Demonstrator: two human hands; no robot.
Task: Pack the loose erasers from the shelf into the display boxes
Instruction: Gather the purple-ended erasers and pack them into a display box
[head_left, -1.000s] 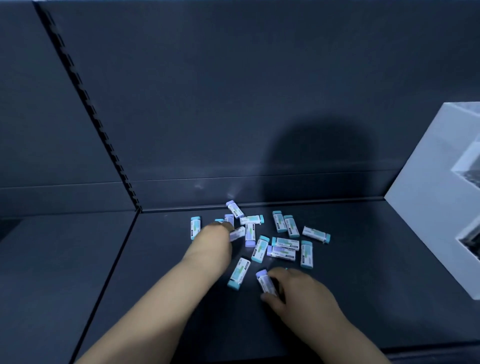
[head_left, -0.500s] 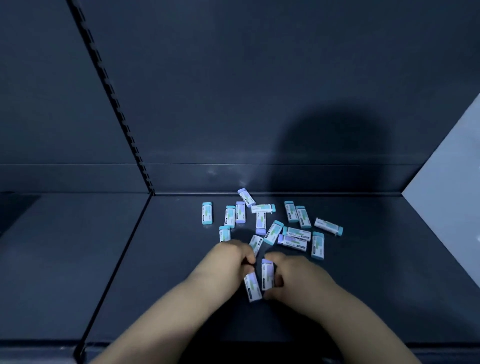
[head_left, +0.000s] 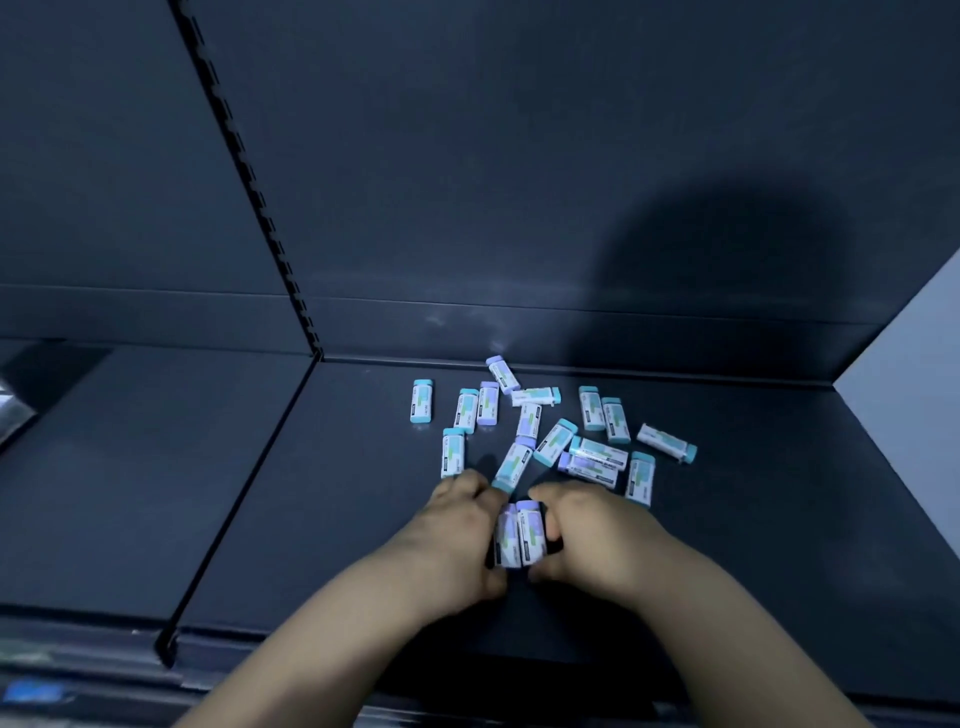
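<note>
Several small white erasers with teal or lilac ends lie scattered on the dark shelf (head_left: 332, 493), among them one apart at the left (head_left: 422, 400) and one at the far right (head_left: 666, 442). Two erasers (head_left: 519, 535) stand side by side between my hands, near the shelf's front. My left hand (head_left: 457, 535) grips the left one with curled fingers. My right hand (head_left: 587, 530) grips the right one, thumb below and fingers above. The display box (head_left: 914, 395) shows only as a pale wall at the right edge.
A slotted upright (head_left: 249, 171) runs down the dark back panel to the shelf joint. A seam splits the shelf into a left and a right board. The shelf's front lip crosses the bottom of the view.
My left hand has pulled back from the pile with an eraser and brought it beside the one in my right hand. The view shifted left, so the display box mostly left the frame.
</note>
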